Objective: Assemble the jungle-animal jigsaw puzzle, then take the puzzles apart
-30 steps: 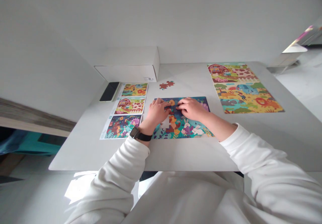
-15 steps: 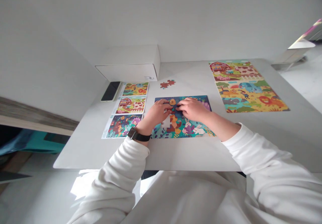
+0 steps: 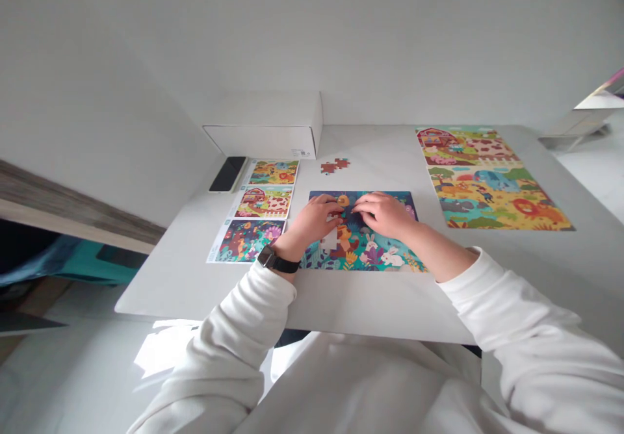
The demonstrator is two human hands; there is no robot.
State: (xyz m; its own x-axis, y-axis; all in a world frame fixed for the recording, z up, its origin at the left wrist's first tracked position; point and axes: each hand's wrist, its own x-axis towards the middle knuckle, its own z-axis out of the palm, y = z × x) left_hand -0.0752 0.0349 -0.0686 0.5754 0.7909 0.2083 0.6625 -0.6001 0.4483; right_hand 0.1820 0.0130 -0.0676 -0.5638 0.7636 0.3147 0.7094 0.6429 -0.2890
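A dark blue and teal jigsaw puzzle (image 3: 370, 262) with rabbits and a fox-like animal lies flat on the table in front of me. A pale gap (image 3: 330, 244) shows in its left part. My left hand (image 3: 314, 218), with a black watch on the wrist, rests over the upper left of the puzzle, fingers stretched out and fingertips on it. Across from it, my right hand (image 3: 383, 214) touches the upper middle with fingers extended and slightly bent. I see no piece held in either hand. The hands hide parts of the puzzle beneath them.
Loose reddish-brown puzzle pieces (image 3: 335, 166) lie beyond the puzzle. A sheet of three reference pictures (image 3: 263, 201) and a phone (image 3: 227, 174) are on the left. Behind stands a white box (image 3: 263, 140). Two assembled puzzles, a farm (image 3: 468, 146) and a savanna (image 3: 497, 197), lie on the right.
The view has turned slightly left, so the table's contents appear farther right. Both hands stay on the same area of the puzzle, with only slight finger movement.
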